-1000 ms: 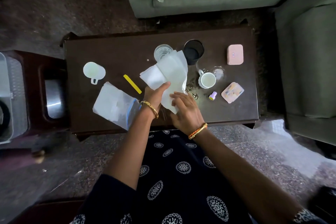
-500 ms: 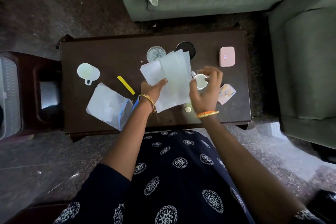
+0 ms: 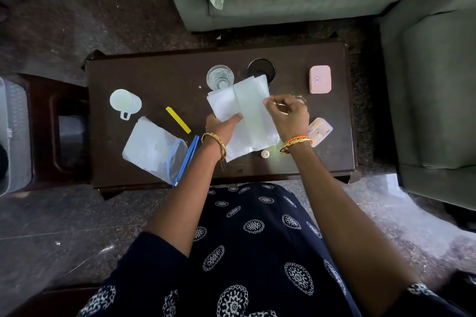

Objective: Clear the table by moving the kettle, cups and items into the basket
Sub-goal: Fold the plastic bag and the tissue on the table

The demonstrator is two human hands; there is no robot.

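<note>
My left hand [image 3: 222, 126] grips a translucent white plastic bag [image 3: 253, 121] held over the middle of the dark wooden table [image 3: 159, 77]. My right hand [image 3: 289, 114] pinches the bag's upper right edge and hides the small white cup beneath it. On the table stand a white mug [image 3: 125, 103] at the left, a clear glass [image 3: 220, 76] and a black cup [image 3: 261, 69] behind the bag. The basket [image 3: 14, 134] is at the far left edge, mostly out of frame.
A zip pouch with a blue zipper [image 3: 155, 148], a yellow strip [image 3: 178, 123], a pink box [image 3: 320, 79], a small clear box [image 3: 320, 131] and a white cap [image 3: 265, 153] lie on the table. A dark side table [image 3: 69, 134] stands left; green sofas stand behind and right.
My right hand left the bag, reached to the small white cup at the right, then came back to the bag's upper right edge. The bag now hangs flatter and more upright.
</note>
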